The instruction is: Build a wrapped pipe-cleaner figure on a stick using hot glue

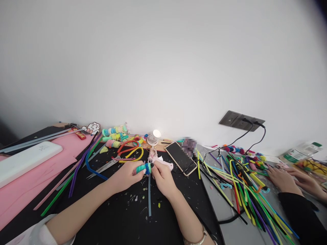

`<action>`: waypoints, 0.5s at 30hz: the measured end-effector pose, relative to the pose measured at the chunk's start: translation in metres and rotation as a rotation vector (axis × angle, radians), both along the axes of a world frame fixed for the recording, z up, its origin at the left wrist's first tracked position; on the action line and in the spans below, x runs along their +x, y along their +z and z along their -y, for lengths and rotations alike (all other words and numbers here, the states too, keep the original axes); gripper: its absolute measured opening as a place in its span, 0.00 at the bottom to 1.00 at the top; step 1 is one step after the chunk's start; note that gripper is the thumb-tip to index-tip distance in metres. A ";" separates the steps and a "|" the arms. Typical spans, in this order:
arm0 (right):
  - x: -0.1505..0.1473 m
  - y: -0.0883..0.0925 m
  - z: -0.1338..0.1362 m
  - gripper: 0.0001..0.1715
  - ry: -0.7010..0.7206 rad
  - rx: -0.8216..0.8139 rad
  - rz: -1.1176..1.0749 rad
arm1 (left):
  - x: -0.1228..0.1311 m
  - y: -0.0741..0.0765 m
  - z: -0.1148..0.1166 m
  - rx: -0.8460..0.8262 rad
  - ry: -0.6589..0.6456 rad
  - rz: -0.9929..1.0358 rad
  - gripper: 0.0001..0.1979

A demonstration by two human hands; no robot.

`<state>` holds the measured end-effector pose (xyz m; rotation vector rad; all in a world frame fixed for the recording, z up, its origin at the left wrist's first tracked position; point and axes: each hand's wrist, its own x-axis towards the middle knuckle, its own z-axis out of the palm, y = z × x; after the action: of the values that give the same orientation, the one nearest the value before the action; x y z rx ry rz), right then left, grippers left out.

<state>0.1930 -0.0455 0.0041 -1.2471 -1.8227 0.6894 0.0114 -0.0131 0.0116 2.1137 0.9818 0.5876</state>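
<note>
Between my two hands, above the black table top, is a coil of pipe cleaners (pixel 142 168) in green and blue bands. My left hand (pixel 129 175) is closed around its left end. At the other end, my right hand (pixel 161 175) pinches the blue and pale green part with thumb and fingers. A grey-blue strip (pixel 149 200) lies on the table just below the coil. Left of my hands rest scissors (pixel 104 167) with metal blades, by orange and yellow handle loops (pixel 133 151). Behind my right hand is a white crumpled piece (pixel 166 163).
A phone (pixel 181 159) lies right of my hands, near a paper cup (pixel 154 136). Finished coils (pixel 113 130) sit by the wall. Many loose pipe cleaners (pixel 245 190) spread rightward, beside another person's hands (pixel 283 178). A white case (pixel 30 160) rests on pink sheets (pixel 63 160). Cables hang from the socket (pixel 241 120).
</note>
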 end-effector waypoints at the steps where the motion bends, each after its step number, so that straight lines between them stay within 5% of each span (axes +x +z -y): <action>1: 0.000 0.000 0.000 0.19 0.000 0.000 0.000 | 0.000 0.000 0.000 -0.005 -0.002 0.001 0.13; 15: 0.000 0.003 0.001 0.20 0.005 -0.012 0.001 | -0.001 0.002 0.000 -0.019 -0.007 0.012 0.13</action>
<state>0.1926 -0.0462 0.0066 -1.2513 -1.8253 0.7037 0.0102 -0.0134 0.0138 2.0935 0.9694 0.5848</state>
